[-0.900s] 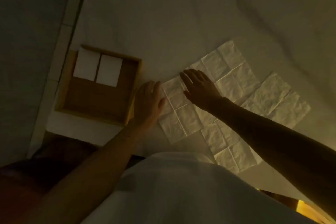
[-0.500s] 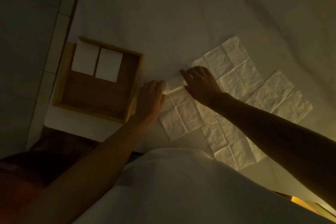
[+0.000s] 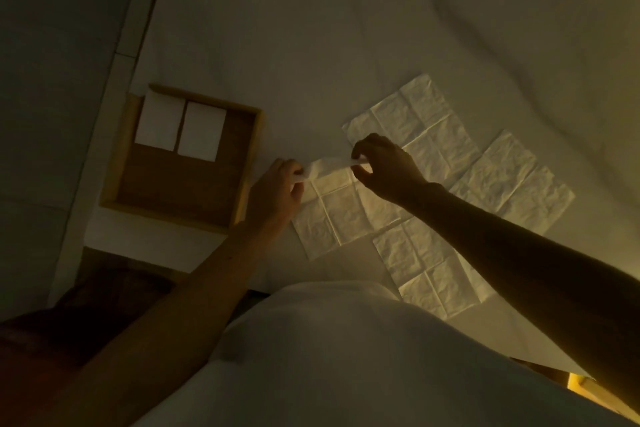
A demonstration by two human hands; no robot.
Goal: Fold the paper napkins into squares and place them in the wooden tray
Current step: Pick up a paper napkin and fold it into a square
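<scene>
Two bare hands pinch the far edge of an unfolded paper napkin (image 3: pixel 341 215), holding that edge raised off a white cloth (image 3: pixel 346 28) in dim, yellowish light. The left hand (image 3: pixel 278 192) holds the edge's left corner between thumb and fingertips. The right hand (image 3: pixel 384 166) pinches the same edge farther right, its other fingers curled. The rest of the paper napkin lies flat on the cloth, just right of the wooden tray (image 3: pixel 250 163) and between the two forearms. It is pale and slightly crumpled, crossed by creases that divide it into a grid of squares. By its look the paper is very light, limp and easy to tear, so a gentle pinch at both ends of one edge suits it best, and the creases should guide each fold. Three more open napkins (image 3: pixel 512 180) lie close together to the right, some edges overlapping. In the tray's far left corner two folded squares (image 3: pixel 201 135) sit side by side, nearly touching.
</scene>
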